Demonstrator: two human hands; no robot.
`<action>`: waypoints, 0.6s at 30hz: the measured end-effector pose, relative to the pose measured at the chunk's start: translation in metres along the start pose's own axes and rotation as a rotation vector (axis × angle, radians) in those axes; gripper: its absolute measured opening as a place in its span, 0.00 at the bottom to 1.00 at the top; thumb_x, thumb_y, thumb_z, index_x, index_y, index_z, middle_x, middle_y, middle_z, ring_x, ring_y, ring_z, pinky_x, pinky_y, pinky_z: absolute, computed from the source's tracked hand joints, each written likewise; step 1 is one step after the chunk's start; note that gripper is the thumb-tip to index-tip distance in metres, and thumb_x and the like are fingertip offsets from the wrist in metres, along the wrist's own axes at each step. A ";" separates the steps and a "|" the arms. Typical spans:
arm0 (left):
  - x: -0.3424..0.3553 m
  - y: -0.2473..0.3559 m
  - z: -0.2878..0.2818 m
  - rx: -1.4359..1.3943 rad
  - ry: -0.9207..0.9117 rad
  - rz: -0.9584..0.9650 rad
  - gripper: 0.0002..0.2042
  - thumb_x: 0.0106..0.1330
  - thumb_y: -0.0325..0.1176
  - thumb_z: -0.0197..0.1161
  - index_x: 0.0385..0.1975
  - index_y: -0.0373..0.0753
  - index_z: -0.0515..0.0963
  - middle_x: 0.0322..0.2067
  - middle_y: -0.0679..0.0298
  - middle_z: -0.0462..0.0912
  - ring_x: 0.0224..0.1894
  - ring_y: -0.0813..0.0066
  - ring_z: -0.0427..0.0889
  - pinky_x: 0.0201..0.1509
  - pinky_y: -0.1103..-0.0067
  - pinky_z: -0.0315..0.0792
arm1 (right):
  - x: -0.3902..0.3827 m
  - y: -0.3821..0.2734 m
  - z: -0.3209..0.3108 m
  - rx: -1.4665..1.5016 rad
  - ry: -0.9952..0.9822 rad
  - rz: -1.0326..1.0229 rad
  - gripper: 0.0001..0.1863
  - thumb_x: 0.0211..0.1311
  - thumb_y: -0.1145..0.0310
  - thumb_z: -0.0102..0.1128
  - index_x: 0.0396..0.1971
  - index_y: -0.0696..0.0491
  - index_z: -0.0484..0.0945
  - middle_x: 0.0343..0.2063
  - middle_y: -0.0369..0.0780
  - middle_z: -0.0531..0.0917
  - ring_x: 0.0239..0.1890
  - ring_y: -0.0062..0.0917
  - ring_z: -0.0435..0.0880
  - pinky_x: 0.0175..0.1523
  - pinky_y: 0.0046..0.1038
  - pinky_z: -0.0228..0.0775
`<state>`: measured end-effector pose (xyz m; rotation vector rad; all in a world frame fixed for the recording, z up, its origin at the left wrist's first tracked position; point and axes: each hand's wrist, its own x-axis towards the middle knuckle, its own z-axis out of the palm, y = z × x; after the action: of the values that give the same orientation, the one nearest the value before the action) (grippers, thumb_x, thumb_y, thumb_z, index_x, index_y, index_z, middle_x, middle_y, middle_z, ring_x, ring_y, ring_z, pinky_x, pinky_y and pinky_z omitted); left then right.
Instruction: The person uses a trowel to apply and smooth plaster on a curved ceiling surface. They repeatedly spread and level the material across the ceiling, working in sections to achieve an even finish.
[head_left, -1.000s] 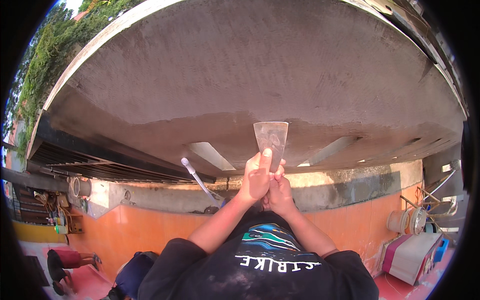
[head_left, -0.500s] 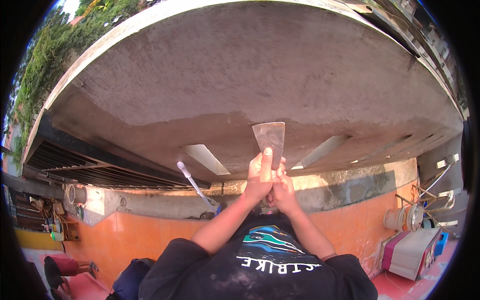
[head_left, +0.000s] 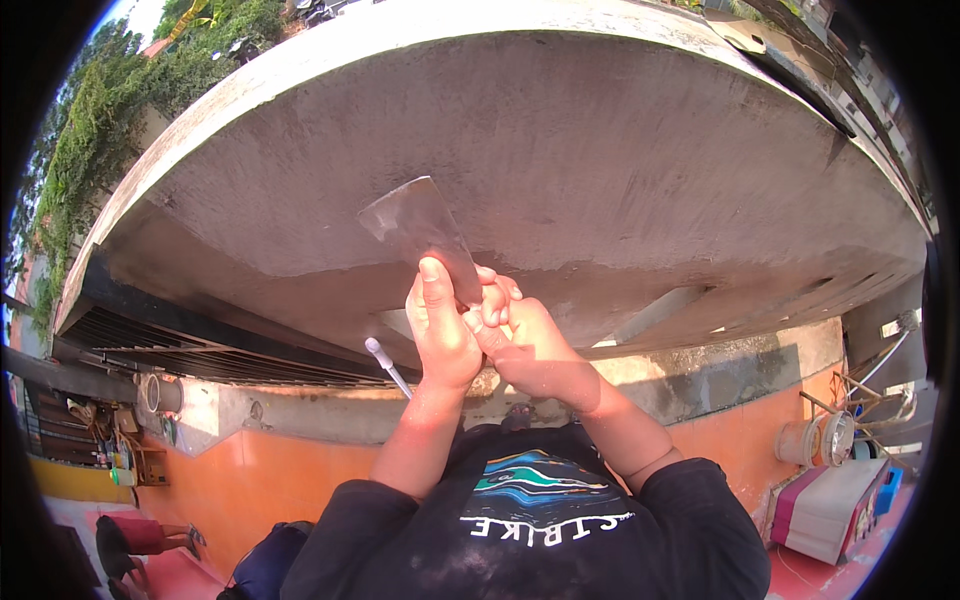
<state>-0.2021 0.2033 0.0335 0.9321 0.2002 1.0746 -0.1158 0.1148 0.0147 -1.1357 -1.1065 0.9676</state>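
Observation:
My left hand (head_left: 440, 330) grips a wide metal scraper (head_left: 410, 215), its thumb laid along the lower part of the blade. My right hand (head_left: 530, 350) is closed round the scraper's handle, pressed against my left. The blade tilts up to the left, in front of a grey plastered wall (head_left: 620, 140) with a darker lower band. Whether the blade touches the plaster I cannot tell. Behind my left wrist stands a white pole (head_left: 384, 360).
A dark metal grille (head_left: 180, 340) runs along the left. Buckets (head_left: 795, 445) and a striped folded object (head_left: 815, 510) stand at the right by the orange floor (head_left: 680, 455). Another person (head_left: 135, 540) in red shorts is at the lower left, beside a dark blue bag (head_left: 270, 560).
Both hands have raised the scraper and moved it leftward. The blade, upright before, now leans to the left, higher on the plastered surface.

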 end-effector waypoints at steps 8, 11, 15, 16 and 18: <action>-0.063 -0.045 -0.010 0.460 -0.117 -0.705 0.30 0.75 0.59 0.41 0.38 0.31 0.73 0.19 0.67 0.74 0.15 0.82 0.72 0.10 0.83 0.66 | -0.085 0.087 0.019 0.375 0.278 0.226 0.17 0.78 0.58 0.39 0.35 0.55 0.69 0.19 0.37 0.75 0.18 0.20 0.75 0.26 0.22 0.69; -0.056 -0.056 -0.013 0.465 -0.155 -0.772 0.30 0.75 0.58 0.41 0.39 0.31 0.73 0.20 0.68 0.75 0.15 0.83 0.72 0.10 0.83 0.66 | -0.091 0.108 0.012 0.272 0.332 0.203 0.19 0.79 0.55 0.34 0.42 0.56 0.65 0.17 0.38 0.75 0.16 0.21 0.75 0.23 0.21 0.69; -0.046 -0.057 -0.014 0.461 -0.215 -0.739 0.30 0.76 0.58 0.40 0.39 0.31 0.74 0.20 0.68 0.75 0.16 0.84 0.72 0.12 0.83 0.66 | -0.081 0.109 0.011 0.203 0.344 0.159 0.16 0.79 0.58 0.35 0.40 0.56 0.65 0.16 0.37 0.74 0.14 0.19 0.74 0.21 0.21 0.66; -0.045 -0.057 -0.014 0.495 -0.200 -0.730 0.30 0.76 0.58 0.40 0.38 0.31 0.74 0.19 0.69 0.75 0.17 0.84 0.72 0.12 0.83 0.66 | -0.079 0.107 0.013 0.190 0.384 0.146 0.15 0.79 0.61 0.36 0.37 0.56 0.66 0.16 0.36 0.74 0.13 0.18 0.73 0.20 0.20 0.65; -0.044 -0.056 -0.012 0.546 -0.183 -0.739 0.30 0.76 0.58 0.40 0.37 0.31 0.75 0.19 0.69 0.75 0.17 0.84 0.72 0.12 0.83 0.66 | -0.072 0.101 0.015 0.203 0.426 0.168 0.14 0.78 0.64 0.38 0.33 0.56 0.67 0.16 0.35 0.74 0.13 0.17 0.72 0.20 0.20 0.64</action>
<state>-0.1936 0.1652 -0.0279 1.2919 0.6509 0.2393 -0.1483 0.0651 -0.0951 -1.2091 -0.5652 0.8897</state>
